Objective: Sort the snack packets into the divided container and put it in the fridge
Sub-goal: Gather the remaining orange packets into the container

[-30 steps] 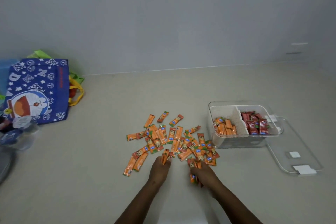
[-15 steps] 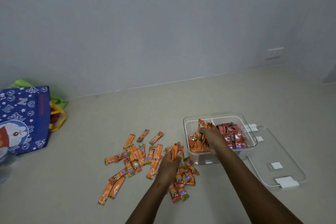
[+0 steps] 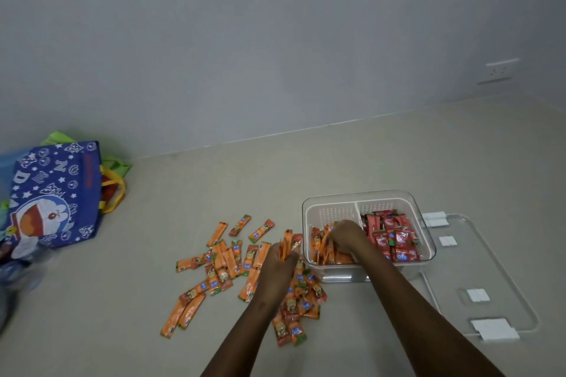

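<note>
While orange packets fill left, red packets right

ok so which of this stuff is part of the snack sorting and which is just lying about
Part of the job:
- loose orange snack packets on the floor
- clear divided plastic container
- red snack packets in its right compartment
- clear flat lid beside it
- left hand holding orange packets
- right hand in the left compartment

Lying about:
- blue cartoon tote bag
- white wall socket
</note>
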